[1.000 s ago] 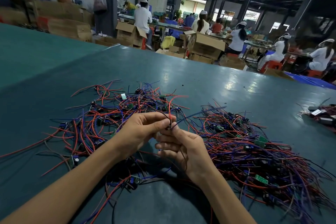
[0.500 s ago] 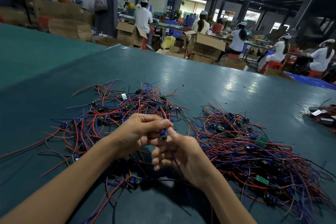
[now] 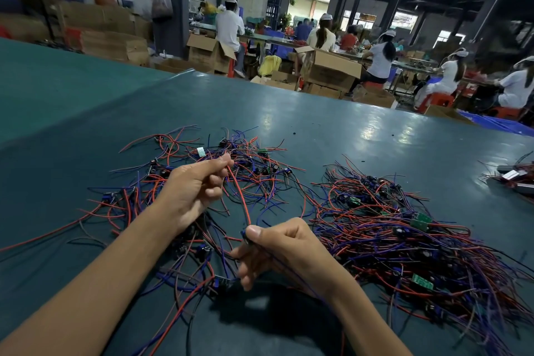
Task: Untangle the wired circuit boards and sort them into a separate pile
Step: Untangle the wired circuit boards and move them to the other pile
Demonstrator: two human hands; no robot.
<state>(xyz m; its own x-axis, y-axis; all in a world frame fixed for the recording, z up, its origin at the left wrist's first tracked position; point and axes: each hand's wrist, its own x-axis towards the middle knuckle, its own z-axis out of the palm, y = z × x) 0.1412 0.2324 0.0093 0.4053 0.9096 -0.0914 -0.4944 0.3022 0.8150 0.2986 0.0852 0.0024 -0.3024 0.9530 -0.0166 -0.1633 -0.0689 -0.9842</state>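
The right hand (image 3: 277,251) is curled, thumb and forefinger pinching a small dark board (image 3: 245,235), mostly hidden; a blue wire (image 3: 291,270) trails back over the wrist; a red wire (image 3: 242,199) rises from the board to the left hand (image 3: 196,186), which pinches its far end, other fingers curled; both hover over the loose tangle (image 3: 260,173) on the green table (image 3: 289,113); a denser pile (image 3: 404,243) lies just right; beyond stand boxes (image 3: 332,66) and seated workers (image 3: 381,58).
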